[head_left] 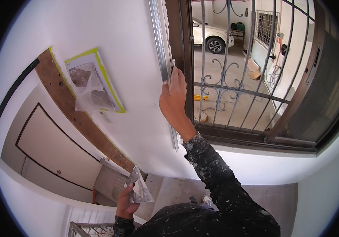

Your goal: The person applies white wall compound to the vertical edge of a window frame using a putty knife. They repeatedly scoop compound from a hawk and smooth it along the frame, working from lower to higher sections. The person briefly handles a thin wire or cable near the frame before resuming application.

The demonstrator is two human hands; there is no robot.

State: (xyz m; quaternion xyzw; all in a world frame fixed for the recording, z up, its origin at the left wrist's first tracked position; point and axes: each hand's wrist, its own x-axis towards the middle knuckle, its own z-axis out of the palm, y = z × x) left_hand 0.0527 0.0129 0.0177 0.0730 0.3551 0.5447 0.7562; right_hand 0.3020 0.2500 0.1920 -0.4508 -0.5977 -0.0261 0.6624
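Note:
My right hand (173, 94) is raised beside a silver metal strip (157, 43) along the window's left edge, fingers closed round a thin, pale tool (172, 67), perhaps a putty knife, against the white-filled joint. Low and left of centre, my left hand (127, 201) grips a metal plate (138, 189) smeared with grey-white filler, probably a wide scraper. Both sleeves are black and paint-spattered. To the left of the strip, a bordered yellow-green panel (116, 94) with loose translucent plastic hangs on the white wall.
A brown window frame (248, 134) holds a metal grille, with a white car (209, 35) beyond. A brown board (71, 106) curves over a doorway with a pale door (55, 146) below left. A metal railing (78, 229) and grey steps (165, 181) lie underneath.

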